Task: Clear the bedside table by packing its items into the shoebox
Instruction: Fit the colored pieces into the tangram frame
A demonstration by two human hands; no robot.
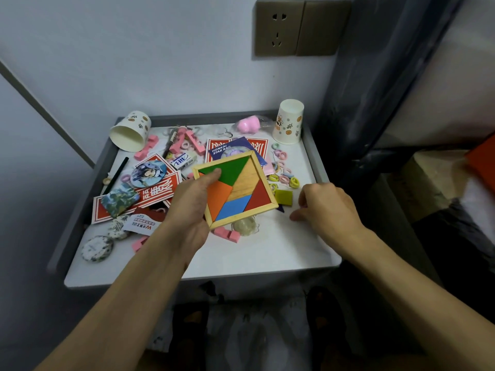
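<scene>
My left hand grips the left side of a wooden tangram tray and holds it tilted above the middle of the bedside table. Green, orange, blue and red pieces sit in the tray, and some bare wood shows. My right hand hovers low over the table's right side with fingers curled, beside a loose yellow-green square piece. A dark piece peeks out under the tray's corner. No shoebox is in view.
One paper cup lies tipped at the back left; another stands upside down at the back right. Red cards, badges, pink blocks, hair rings, a pencil and an eraser litter the top. A bed frame stands right.
</scene>
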